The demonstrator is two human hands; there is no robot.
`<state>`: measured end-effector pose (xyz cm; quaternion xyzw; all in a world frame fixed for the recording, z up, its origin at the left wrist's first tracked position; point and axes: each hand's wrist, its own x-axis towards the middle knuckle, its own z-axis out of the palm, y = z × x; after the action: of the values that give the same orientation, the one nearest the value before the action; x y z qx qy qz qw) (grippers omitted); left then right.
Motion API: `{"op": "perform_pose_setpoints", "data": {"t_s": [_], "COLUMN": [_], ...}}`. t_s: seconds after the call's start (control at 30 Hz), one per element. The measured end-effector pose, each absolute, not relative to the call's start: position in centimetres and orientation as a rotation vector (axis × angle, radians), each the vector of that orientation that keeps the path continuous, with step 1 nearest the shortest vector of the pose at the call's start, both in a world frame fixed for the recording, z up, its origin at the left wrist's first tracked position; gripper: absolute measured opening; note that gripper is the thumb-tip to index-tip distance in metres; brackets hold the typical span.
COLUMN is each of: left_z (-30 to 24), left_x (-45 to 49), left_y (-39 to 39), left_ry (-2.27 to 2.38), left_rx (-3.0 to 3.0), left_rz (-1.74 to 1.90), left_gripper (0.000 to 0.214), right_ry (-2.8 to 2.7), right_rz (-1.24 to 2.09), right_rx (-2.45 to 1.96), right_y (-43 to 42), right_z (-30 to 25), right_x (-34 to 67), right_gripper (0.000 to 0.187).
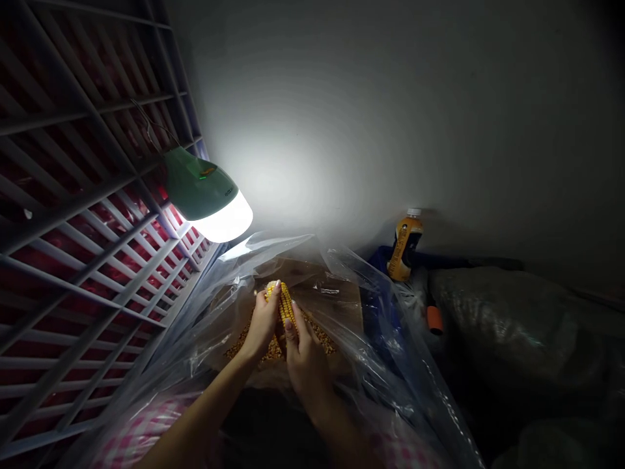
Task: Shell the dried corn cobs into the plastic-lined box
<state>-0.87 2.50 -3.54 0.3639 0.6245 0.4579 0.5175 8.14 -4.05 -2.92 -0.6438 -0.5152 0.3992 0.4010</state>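
Note:
Both my hands hold a yellow corn cob [285,306] upright over a clear plastic bag [342,293]. My left hand [263,324] wraps its left side with the fingers closed near the top. Gripping the lower part from the right is my right hand [303,357], its thumb pressed on the kernels. Loose corn kernels [319,335] lie in a heap inside the bag just below the cob.
A lit green-and-white lamp [208,195] hangs from a white grille [73,215] on the left. An orange juice bottle [404,245] stands at the wall on the right, above a small orange object [434,319] and dark sacks [508,326].

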Motion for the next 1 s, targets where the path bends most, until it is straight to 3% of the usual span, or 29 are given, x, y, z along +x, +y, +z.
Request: {"op": "perform_pose_setpoints", "data": {"t_s": [0.13,0.4,0.7,0.87,1.0], "left_z": [-4.3,-5.1,-4.5,-3.9,-4.2], "left_x": [-0.7,-0.8,-1.0,-0.5,0.2], "left_y": [2.3,2.4,2.4,2.1,1.4], "left_ry": [1.478,1.386,1.451,1.296,1.376], "left_rx": [0.866,0.866,0.872,0.704,0.889], "left_rz": [1.139,1.264,1.149,0.896,1.004], "left_gripper": [0.050,0.047,0.035,0.058,0.060], "right_ry": [-1.284,-1.083,-1.051,-1.036,-1.053], "right_rz": [1.043,1.288,1.268,1.212,1.162], "right_rx": [-1.610,-1.608,-1.494,-1.629,-1.598], "right_y": [-4.4,-3.7,-3.5,-3.0,-3.5], "right_z": [-3.2,-4.0,-3.0,-3.4,-4.2], "right_x": [7.4,7.3,7.8,8.2,7.5], "right_gripper": [0.056,0.084,0.063,0.063,0.062]}}
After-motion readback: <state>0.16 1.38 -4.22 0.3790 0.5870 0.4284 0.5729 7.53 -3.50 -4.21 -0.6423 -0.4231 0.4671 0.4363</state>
